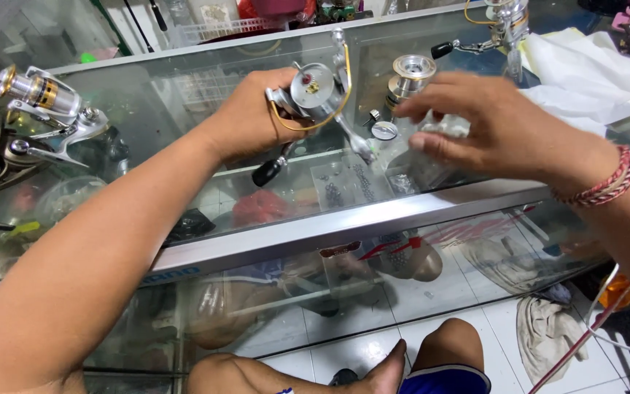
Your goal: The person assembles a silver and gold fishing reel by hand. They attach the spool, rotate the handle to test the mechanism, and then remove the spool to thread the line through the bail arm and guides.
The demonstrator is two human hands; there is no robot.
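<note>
My left hand (253,113) grips a silver spinning reel body (315,91) with a gold bail wire and a black handle knob (265,173), held just above the glass counter top (184,109). My right hand (490,124) hovers to the right of the reel, fingers pinched on a small clear plastic piece (442,125). A loose silver spool (410,76) stands on the glass behind my right fingers. A small round silver cap (384,130) lies between the two hands.
Two more reels (38,95) lie at the left of the counter, another reel (501,29) at the back right. White cloth (585,73) covers the right corner. The aluminium counter edge (344,226) runs across below my arms. My knees (446,343) show beneath.
</note>
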